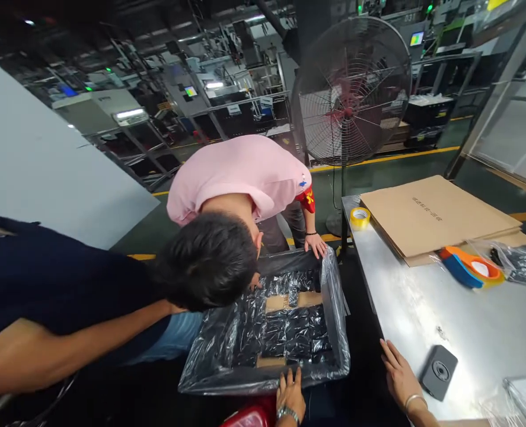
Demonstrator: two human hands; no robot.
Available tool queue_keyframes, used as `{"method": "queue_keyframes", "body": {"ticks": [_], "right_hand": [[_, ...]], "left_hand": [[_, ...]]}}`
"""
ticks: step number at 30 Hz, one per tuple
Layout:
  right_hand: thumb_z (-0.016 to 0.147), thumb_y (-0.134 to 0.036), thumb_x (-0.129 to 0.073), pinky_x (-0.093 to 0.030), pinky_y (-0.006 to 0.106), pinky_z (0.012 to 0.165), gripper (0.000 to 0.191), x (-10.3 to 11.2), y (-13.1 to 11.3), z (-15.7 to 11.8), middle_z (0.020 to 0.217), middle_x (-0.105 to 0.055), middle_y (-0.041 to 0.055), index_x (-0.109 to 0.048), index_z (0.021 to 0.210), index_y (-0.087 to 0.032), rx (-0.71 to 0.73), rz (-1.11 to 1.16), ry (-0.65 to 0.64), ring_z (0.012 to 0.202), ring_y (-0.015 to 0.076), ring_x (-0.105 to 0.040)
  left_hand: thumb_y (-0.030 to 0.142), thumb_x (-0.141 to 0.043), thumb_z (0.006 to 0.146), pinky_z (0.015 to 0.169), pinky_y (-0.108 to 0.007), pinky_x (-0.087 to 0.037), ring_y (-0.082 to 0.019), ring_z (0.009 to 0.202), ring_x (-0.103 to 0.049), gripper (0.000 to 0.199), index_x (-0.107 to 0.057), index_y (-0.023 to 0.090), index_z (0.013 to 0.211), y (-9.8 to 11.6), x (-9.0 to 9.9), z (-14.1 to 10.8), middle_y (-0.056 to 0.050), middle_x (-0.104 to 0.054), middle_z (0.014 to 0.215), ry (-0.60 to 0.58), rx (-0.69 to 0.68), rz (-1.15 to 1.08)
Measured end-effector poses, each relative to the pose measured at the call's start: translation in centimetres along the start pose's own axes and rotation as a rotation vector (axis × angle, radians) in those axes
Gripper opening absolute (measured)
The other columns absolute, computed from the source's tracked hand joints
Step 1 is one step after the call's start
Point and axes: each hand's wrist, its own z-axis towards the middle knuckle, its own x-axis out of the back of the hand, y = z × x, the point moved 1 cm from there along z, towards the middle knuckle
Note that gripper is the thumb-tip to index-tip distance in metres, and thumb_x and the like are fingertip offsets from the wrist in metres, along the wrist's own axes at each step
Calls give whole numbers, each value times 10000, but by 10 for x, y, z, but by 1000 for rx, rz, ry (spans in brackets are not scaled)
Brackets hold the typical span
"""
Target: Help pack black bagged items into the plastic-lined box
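Observation:
Along the near rim of a box lined with clear plastic (227, 379) lies my left hand (292, 392), a watch on its wrist. Its fingers are slightly apart and stretched over the rim; the thumb is hidden. Inside the box are several black plastic-wrapped packs (284, 332), with pieces of brown cardboard (271, 361) among them. My right hand (398, 373), with a bracelet on the wrist, rests open on the edge of a metal table (405, 302), fingers extended and holding nothing. Near it on the table is a dark grey device with a round lens-like part (439, 372).
A person in a pink shirt (240, 172) bends over the box, one hand (316, 244) on its far corner. At left, another person's arm (89, 350) reaches over. The table holds flat cardboard (440, 216), yellow tape (359, 218) and an orange-blue tape dispenser (471, 267). A fan (347, 110) stands behind.

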Motion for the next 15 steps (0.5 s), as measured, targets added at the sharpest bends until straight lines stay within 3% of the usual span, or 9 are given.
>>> {"method": "queue_keyframes", "body": {"ticks": [7,15], "right_hand": [[751,-92,-398,-380,371,1052,390,-23,9,-4,1455,-250,50,-662,1032,-145,70,-78,51,1324,246,-263],[703,-94,-420,-430,370,990,414,-35,18,-5,1436,-309,68,-653,1042,-146,154,-150,127,1330,254,-248]], "left_hand": [[63,-443,700,1069,-414,-275,-292,1341,-214,720,-298,281,1371,-11,13,6,-21,-347,1426,-54,-59,-59],[202,-512,791,1056,-453,-299,-263,1312,-284,530,-395,214,1308,-24,20,22,-72,-444,1339,-138,-146,-128]]}}
